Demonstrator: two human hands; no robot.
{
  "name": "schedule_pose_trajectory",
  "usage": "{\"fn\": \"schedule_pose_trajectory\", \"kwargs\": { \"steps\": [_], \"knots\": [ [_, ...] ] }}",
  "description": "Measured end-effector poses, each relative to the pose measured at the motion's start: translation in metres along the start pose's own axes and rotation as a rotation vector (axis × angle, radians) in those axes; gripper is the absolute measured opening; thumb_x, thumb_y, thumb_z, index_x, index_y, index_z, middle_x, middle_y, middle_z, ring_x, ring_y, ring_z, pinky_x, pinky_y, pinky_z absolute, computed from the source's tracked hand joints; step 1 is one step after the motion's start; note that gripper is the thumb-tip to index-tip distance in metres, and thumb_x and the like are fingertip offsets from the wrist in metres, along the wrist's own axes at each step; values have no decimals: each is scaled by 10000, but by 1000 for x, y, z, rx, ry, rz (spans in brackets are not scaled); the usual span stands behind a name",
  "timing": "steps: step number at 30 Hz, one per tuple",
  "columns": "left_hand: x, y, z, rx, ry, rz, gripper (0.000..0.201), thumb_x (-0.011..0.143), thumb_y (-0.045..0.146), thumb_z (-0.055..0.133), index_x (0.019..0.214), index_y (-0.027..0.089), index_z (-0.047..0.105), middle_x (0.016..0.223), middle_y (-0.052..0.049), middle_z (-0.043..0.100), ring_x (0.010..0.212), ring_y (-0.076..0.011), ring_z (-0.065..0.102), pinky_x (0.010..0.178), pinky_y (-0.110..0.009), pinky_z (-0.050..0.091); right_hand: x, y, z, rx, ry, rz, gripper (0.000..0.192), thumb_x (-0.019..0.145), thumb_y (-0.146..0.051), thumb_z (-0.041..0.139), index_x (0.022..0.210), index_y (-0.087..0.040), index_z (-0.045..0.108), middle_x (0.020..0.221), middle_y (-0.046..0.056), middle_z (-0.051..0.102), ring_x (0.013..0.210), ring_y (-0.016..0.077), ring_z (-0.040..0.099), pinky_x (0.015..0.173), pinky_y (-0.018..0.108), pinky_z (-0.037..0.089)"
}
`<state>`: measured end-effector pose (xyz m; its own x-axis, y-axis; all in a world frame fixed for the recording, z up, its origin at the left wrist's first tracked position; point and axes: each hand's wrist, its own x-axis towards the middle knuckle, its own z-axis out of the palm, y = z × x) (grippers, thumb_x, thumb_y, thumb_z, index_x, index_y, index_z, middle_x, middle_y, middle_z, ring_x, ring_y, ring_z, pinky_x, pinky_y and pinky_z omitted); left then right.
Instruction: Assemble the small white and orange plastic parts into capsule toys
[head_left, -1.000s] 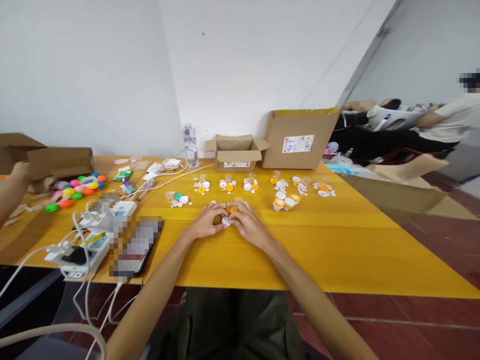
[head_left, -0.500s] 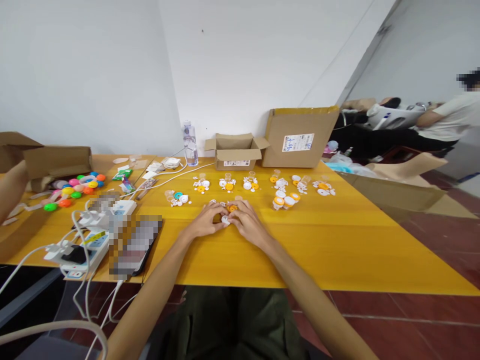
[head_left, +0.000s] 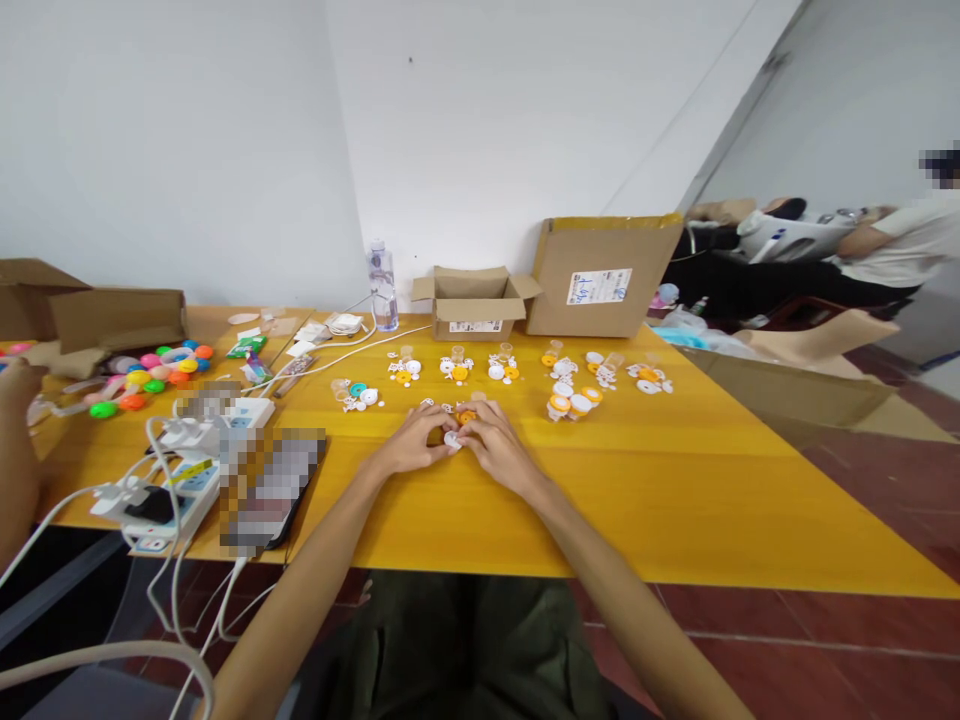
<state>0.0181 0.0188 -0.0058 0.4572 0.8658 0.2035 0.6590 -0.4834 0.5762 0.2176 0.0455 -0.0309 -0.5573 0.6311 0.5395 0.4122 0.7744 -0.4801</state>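
Observation:
Between my fingertips, low over the yellow tabletop (head_left: 660, 490), is a small round white plastic part (head_left: 452, 440). My left hand (head_left: 411, 442) grips it from the left with thumb and fingers. From the other side my right hand (head_left: 491, 440) pinches the same part. Just beyond my fingers lie an orange disc (head_left: 466, 417), partly covered by my right hand, and small white pieces (head_left: 447, 407). Left of them rests a group with a teal ring (head_left: 358, 390), a white disc (head_left: 369, 397) and a clear cup (head_left: 340, 389).
Several part piles (head_left: 459, 371) line the back, before an open carton (head_left: 472, 300) and a larger box (head_left: 600, 280). Orange-rimmed pieces (head_left: 579, 403) cluster at right. Power strips (head_left: 184, 500), cables and a phone (head_left: 277, 490) lie left. Another person's arm (head_left: 16, 450) reaches in.
My hands stay around the white part with hardly any movement. At the far left, the other person's arm has come lower, its hand now near colourful balls. The view has shifted slightly.

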Motion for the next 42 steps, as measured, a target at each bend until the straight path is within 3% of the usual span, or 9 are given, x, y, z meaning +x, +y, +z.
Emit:
{"fn": "schedule_pose_trajectory", "kwargs": {
  "steps": [8, 25, 42],
  "knots": [
    [1, 3, -2, -6, 9, -1, 104, 853, 298, 627, 950, 261, 621, 1054, -16, 677, 1086, -237, 577, 1129, -466, 353, -1, -1, 0, -13, 14, 17, 151, 919, -142, 601, 843, -247, 679, 1199, 88, 642, 1144, 261, 556, 961, 488, 483],
    [0, 3, -2, -5, 8, -2, 110, 855, 317, 627, 943, 253, 607, 1053, -9, 680, 1094, -225, 586, 1161, -462, 324, -1, -1, 4, -12, 69, -22, 174, 902, -99, 597, 814, -242, 644, 1150, 78, 650, 1140, 256, 548, 950, 464, 482],
    [0, 0, 0, -2, 19, 24, 104, 860, 310, 627, 945, 250, 614, 1051, -11, 680, 1092, -226, 585, 1146, -455, 337, -2, -5, 1, -102, 46, -87, 203, 926, -105, 558, 830, -236, 679, 1170, 87, 648, 1108, 253, 548, 893, 441, 498]
  ]
}}
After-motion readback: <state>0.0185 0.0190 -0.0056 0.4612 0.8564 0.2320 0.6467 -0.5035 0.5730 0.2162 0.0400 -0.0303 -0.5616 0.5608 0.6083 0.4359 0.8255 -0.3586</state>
